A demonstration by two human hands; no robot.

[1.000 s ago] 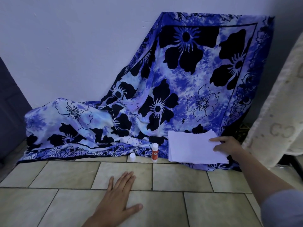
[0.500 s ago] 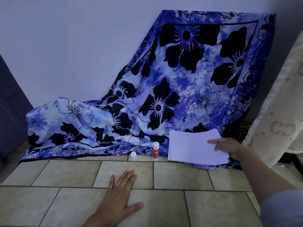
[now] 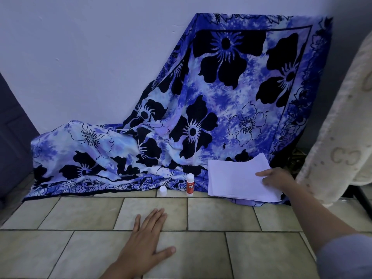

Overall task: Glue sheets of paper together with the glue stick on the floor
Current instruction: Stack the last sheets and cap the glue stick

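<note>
Nearest the camera, in front of the glue stick [image 3: 190, 185] and a little to its left, the left hand [image 3: 145, 244] lies flat on the tiled floor [image 3: 221, 248], its fingers straight and slightly spread, holding nothing. The glue stick stands upright at the floor's far edge, red label facing forward. A small white cap [image 3: 163, 191] stands just to its left, apart from it. Just right of the glue stick lies a stack of paper sheets [image 3: 233, 178]. The right hand [image 3: 275, 179] pinches its right edge, forefinger on top, and the far right corner is lifted. Behind the glue stick a blue flowered cloth [image 3: 201, 121] is draped up a pale wall [image 3: 90, 57].
</note>
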